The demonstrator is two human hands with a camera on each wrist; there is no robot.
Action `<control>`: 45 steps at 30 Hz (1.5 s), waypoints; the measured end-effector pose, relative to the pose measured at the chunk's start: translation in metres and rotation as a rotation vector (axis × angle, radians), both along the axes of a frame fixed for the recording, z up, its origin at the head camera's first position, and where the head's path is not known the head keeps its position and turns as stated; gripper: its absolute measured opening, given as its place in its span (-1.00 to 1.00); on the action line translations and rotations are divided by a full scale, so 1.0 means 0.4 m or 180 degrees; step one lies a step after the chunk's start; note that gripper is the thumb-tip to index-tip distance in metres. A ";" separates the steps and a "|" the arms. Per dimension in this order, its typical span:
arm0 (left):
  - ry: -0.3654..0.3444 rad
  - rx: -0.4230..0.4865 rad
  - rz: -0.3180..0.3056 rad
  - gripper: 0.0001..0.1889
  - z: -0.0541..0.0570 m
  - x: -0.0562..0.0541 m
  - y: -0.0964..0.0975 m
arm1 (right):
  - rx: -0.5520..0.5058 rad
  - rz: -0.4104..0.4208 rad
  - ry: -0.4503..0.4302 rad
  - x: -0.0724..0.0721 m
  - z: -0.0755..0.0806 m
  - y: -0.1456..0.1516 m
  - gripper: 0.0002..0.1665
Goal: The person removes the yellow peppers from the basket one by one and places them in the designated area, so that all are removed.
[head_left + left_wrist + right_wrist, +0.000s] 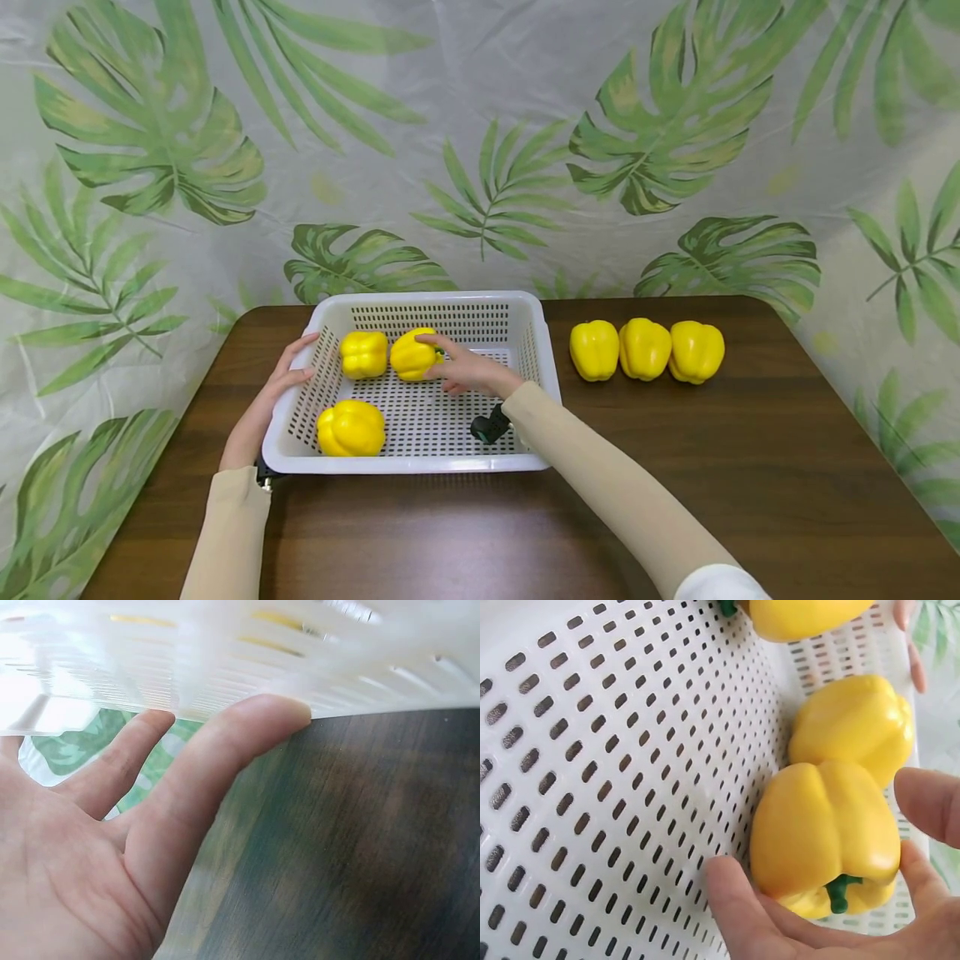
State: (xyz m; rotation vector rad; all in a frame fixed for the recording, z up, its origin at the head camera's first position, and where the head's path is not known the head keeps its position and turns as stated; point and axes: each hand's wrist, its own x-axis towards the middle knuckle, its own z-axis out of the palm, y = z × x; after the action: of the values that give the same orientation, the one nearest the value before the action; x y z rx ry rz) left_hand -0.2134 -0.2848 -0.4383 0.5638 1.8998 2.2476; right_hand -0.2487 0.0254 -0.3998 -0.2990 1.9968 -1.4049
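Inside the white perforated plastic basket (427, 417), my right hand (474, 371) is at a yellow bell pepper (412, 357) with a green stem (840, 892). Its thumb and fingers spread loosely around the stem end in the right wrist view, one fingertip right at the pepper's side. Beside this pepper lies a second yellow bell pepper (364, 355), and a third yellow bell pepper (351, 428) lies at the basket's near left corner. My left hand (272, 396) rests against the basket's left side, thumb (262, 712) and fingers extended along the outer wall.
Three yellow bell peppers (645, 350) stand in a row on the dark wooden table (675, 467), right of the basket. A leaf-patterned cloth (495, 108) hangs behind the table and down its sides. A black wrist camera (491, 425) shows under the right wrist.
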 end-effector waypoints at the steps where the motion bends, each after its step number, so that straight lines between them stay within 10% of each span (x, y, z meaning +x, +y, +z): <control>1: 0.0000 0.0000 -0.0004 -0.41 0.000 0.000 0.000 | -0.0037 0.0000 -0.0021 0.000 0.000 -0.001 -0.24; 45: -0.0026 -0.0114 0.0021 -0.43 0.001 -0.001 -0.003 | 0.0002 -0.0635 0.0474 -0.002 -0.019 -0.010 -0.54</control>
State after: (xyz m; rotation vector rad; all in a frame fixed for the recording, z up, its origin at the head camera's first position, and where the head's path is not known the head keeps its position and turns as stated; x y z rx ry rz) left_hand -0.2137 -0.2860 -0.4380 0.5432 1.9367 2.2114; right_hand -0.2494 0.0213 -0.4072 -0.2139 2.1985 -1.5439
